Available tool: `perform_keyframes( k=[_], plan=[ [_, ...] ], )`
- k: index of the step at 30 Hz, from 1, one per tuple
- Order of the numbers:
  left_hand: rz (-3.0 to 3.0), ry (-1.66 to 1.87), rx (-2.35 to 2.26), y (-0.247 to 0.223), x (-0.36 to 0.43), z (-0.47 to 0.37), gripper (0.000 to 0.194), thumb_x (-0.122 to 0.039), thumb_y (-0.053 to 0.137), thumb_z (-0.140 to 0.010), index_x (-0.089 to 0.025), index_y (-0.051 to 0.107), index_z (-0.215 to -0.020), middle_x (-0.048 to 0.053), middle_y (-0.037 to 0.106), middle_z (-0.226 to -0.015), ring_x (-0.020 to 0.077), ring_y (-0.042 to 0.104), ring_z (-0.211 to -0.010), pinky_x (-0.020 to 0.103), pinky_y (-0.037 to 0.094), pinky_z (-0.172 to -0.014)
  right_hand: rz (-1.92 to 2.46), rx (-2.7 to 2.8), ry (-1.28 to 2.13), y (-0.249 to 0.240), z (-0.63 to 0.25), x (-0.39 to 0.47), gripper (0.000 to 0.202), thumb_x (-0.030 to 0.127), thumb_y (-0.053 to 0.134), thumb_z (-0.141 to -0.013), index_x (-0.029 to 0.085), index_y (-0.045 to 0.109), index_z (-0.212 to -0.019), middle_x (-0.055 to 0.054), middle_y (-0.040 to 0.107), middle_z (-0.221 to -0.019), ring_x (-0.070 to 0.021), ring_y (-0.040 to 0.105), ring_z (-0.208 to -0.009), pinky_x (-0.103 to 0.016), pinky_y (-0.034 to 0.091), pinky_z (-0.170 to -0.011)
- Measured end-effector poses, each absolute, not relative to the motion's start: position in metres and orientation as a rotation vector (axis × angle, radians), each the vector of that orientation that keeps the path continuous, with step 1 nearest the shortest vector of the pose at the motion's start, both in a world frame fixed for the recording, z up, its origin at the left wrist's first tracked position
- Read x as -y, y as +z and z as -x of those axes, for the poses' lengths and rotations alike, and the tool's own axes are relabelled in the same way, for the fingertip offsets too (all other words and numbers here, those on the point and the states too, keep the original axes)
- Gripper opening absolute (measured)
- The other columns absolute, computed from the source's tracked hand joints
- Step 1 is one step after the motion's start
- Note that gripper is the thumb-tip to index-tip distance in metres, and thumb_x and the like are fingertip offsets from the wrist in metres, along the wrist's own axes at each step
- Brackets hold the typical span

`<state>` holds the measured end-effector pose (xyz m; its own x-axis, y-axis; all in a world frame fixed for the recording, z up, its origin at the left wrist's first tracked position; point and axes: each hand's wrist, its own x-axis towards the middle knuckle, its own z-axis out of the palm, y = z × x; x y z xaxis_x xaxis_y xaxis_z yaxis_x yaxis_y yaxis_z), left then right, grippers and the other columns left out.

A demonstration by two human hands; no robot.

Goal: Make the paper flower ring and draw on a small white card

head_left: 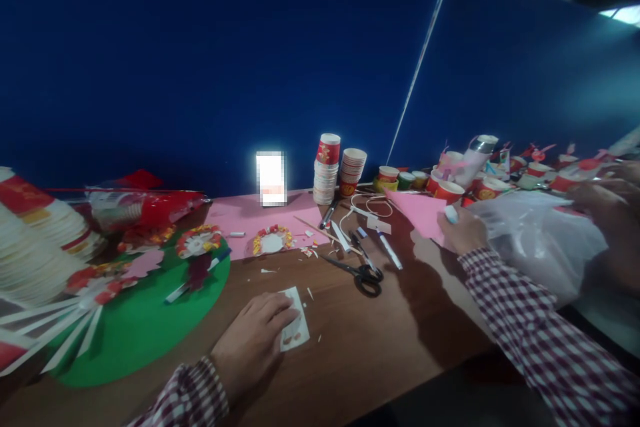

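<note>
Left hand (254, 337) lies nearly flat on a white card (299, 328) on the worktop (350, 360); right hand (466, 230) curls around a small white thing (451, 215) by pink paper (417, 213).

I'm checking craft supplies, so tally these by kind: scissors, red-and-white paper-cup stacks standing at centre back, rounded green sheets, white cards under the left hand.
Black-handled scissors: 1
Standing red-and-white paper-cup stacks: 2
Rounded green sheet: 1
White rectangular card under left hand: 1
Total: 5
</note>
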<state>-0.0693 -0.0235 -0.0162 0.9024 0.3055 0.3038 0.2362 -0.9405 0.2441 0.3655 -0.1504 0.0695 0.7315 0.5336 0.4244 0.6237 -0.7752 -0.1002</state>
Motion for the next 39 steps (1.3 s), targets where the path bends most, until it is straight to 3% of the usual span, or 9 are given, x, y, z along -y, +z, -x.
perform_keyframes(
  k=[4,8,11,15,18,23,34,39],
  plan=[
    [-2.852,0.497,-0.405,-0.015,0.024,0.069,0.042,-0.005,0.04,-0.078,-0.023,0.055,-0.113,0.005,0.056,-0.118,0.0217,0.048,-0.111,0.043,0.039,-0.098,2.603,1.069,-0.499,0.058,-0.354,0.158,0.038,0.038,0.043,-0.084,0.011,0.067,-0.098,-0.018,0.07,-0.082,-0.0302,0.065,-0.072,-0.036,0.043,-0.058],
    [-2.832,0.48,-0.409,-0.015,0.025,0.069,0.043,-0.006,0.042,-0.077,-0.023,0.054,-0.114,0.005,0.056,-0.118,0.022,0.047,-0.113,0.043,0.038,-0.099,2.423,1.398,-0.377,0.042,-0.337,0.162,0.033,0.042,0.055,-0.08,0.02,0.066,-0.102,-0.009,0.071,-0.1,-0.0258,0.066,-0.088,-0.034,0.047,-0.075],
    [-2.814,0.478,-0.431,-0.015,0.025,0.07,0.043,-0.006,0.043,-0.076,-0.024,0.054,-0.114,0.004,0.055,-0.119,0.0214,0.047,-0.112,0.042,0.037,-0.1,2.188,1.591,-0.395,0.038,-0.316,0.156,0.041,0.049,0.055,-0.081,0.019,0.062,-0.108,-0.009,0.068,-0.108,-0.0249,0.064,-0.096,-0.035,0.047,-0.085],
    [-2.803,0.43,-0.424,-0.012,0.026,0.07,0.044,-0.007,0.046,-0.073,-0.023,0.054,-0.114,0.004,0.054,-0.12,0.0216,0.046,-0.112,0.04,0.037,-0.099,2.06,1.69,-0.354,0.044,-0.272,0.14,0.039,0.042,0.05,-0.085,0.016,0.055,-0.114,-0.012,0.067,-0.104,-0.0248,0.064,-0.092,-0.036,0.049,-0.08],
    [-2.799,0.434,-0.447,-0.01,0.027,0.07,0.042,-0.007,0.045,-0.075,-0.023,0.055,-0.112,0.004,0.055,-0.117,0.0208,0.046,-0.11,0.039,0.037,-0.099,1.959,1.817,-0.05,0.046,-0.234,0.128,0.033,0.029,0.04,-0.089,0.016,0.047,-0.119,-0.012,0.066,-0.106,-0.0214,0.065,-0.09,-0.033,0.05,-0.075],
    [-2.805,0.442,-0.469,-0.009,0.029,0.07,0.041,-0.009,0.045,-0.075,-0.024,0.055,-0.112,0.004,0.055,-0.117,0.0211,0.046,-0.109,0.039,0.037,-0.098,1.987,1.891,0.172,0.038,-0.184,0.116,0.02,0.026,0.041,-0.088,0.02,0.05,-0.105,-0.006,0.068,-0.089,-0.0204,0.065,-0.077,-0.031,0.047,-0.066],
    [-2.806,0.406,-0.47,-0.006,0.029,0.07,0.036,-0.014,0.048,-0.079,-0.024,0.054,-0.113,0.002,0.056,-0.115,0.0199,0.047,-0.108,0.037,0.037,-0.097,2.024,2.027,-0.363,0.019,-0.163,0.102,0.012,0.025,0.049,-0.087,0.021,0.054,-0.097,-0.007,0.066,-0.088,-0.0242,0.059,-0.084,-0.034,0.044,-0.07],
    [-2.796,0.412,-0.467,-0.007,0.029,0.071,0.036,-0.016,0.051,-0.077,-0.024,0.055,-0.111,0.003,0.056,-0.115,0.02,0.047,-0.108,0.037,0.036,-0.097,2.027,2.037,-0.43,0.014,-0.169,0.098,0.014,0.025,0.049,-0.087,0.021,0.055,-0.099,-0.006,0.065,-0.09,-0.0242,0.058,-0.087,-0.034,0.044,-0.072]
  ],
)
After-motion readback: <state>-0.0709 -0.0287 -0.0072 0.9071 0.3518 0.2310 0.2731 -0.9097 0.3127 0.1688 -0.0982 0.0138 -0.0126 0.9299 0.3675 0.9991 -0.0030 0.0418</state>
